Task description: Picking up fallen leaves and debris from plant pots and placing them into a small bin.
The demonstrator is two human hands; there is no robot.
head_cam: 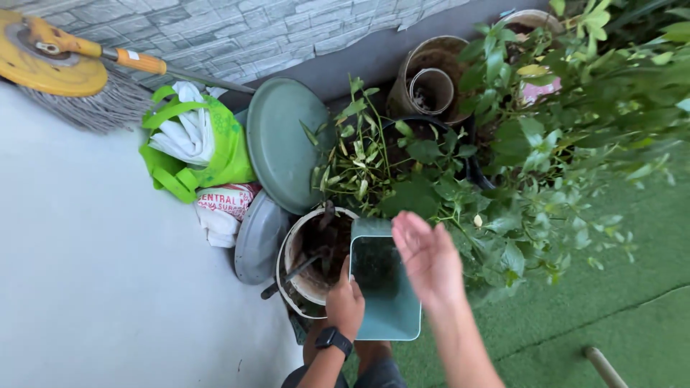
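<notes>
Left hand (pixel 345 305) clamps the teal planter's (pixel 384 287) near-left rim, steadying it beside the soil pot (pixel 305 262) — right hand (pixel 428 259) hovers spread, empty.

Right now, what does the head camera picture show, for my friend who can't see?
A person's left hand holds a teal rectangular planter beside a white bucket of soil, with the right hand open above the planter. Leafy potted plants, a green bag and a mop surround them.

Smooth matt plastic pot (pixel 388 305), rough soil (pixel 327 248)
</notes>
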